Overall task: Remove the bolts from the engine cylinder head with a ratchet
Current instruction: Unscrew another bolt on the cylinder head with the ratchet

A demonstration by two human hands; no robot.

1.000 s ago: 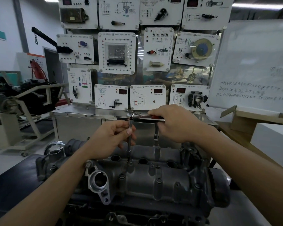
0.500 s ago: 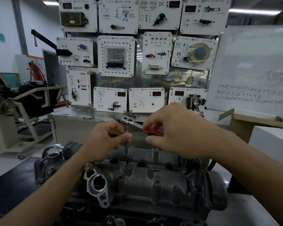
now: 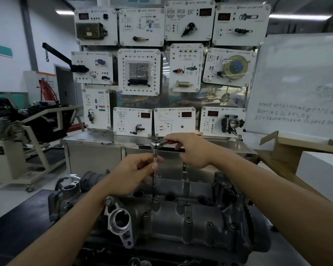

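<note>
Behind, sensor panels [image 3: 138,72], whiteboard [image 3: 300,83] right; cylinder head [image 3: 181,223] on dark bench [image 3: 12,231].

Dim, ceiling-strip glare, fisheye edges.

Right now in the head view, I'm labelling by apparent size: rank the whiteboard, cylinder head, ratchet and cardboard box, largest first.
1. cylinder head, nearest the camera, which inflates it.
2. whiteboard, cut off by the frame edge.
3. cardboard box, also cut off.
4. ratchet, handle partly hidden by the right hand.
</note>
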